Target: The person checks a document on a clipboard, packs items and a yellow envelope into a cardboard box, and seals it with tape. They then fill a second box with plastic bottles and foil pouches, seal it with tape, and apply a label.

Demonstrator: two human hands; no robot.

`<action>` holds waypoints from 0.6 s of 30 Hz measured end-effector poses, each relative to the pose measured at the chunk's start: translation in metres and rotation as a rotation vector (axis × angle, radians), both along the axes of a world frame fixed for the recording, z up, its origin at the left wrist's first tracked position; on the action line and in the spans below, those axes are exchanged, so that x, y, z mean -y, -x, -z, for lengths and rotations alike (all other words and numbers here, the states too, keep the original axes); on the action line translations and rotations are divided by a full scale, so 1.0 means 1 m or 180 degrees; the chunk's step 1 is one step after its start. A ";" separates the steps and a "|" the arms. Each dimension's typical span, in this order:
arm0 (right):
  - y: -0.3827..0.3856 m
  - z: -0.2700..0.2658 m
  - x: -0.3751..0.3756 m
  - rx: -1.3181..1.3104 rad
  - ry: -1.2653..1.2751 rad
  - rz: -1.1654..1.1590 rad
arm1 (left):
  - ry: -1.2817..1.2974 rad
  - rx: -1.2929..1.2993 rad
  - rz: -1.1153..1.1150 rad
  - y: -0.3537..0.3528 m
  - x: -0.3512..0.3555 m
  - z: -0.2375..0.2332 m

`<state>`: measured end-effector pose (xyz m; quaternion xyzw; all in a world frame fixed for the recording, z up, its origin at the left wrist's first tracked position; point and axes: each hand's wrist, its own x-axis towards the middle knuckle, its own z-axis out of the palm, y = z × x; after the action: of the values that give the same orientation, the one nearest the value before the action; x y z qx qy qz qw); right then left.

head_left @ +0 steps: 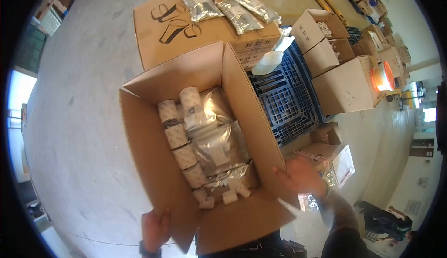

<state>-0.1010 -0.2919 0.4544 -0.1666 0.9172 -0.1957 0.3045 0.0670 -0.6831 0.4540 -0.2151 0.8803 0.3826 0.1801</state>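
In front of me is an open cardboard box (pixel 144 151), its near flap folded outward. My left hand (pixel 156 230) is closed on its near left edge. The right wall is pinched by my right hand (pixel 302 178), thumb on the inside and the other fingers hidden behind the cardboard. Inside, several paper-wrapped rolls (pixel 181 156) line the left side. Silver foil packs (pixel 219 146) lie beside them, and several small white rolls (pixel 230 197) sit at the near end.
Beyond it stands a large closed carton (pixel 153 39) bearing foil packs (pixel 201 4) and black straps (pixel 174 30). A blue plastic pallet (pixel 291 104) lies to the right, with open cartons (pixel 342 88) and an orange-rimmed bucket (pixel 382 77). Another person (pixel 384 220) is at lower right.
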 end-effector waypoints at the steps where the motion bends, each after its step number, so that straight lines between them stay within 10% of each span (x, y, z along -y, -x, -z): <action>1: 0.013 0.011 -0.008 -0.0174 0.0123 0.0043 | 0.0039 -0.0033 0.0208 0.010 -0.010 0.019; 8: 0.065 0.189 -0.085 -0.0768 0.0142 0.0167 | 0.0582 -0.0423 0.0331 0.052 -0.089 0.161; 18: 0.052 0.122 -0.043 -0.0489 -0.0355 0.1158 | 0.0452 0.0137 0.0326 0.073 -0.093 0.167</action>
<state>-0.1530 -0.2489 0.3321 0.0046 0.9621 -0.1831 0.2020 -0.0064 -0.5903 0.2867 -0.1901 0.9110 0.3048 0.2026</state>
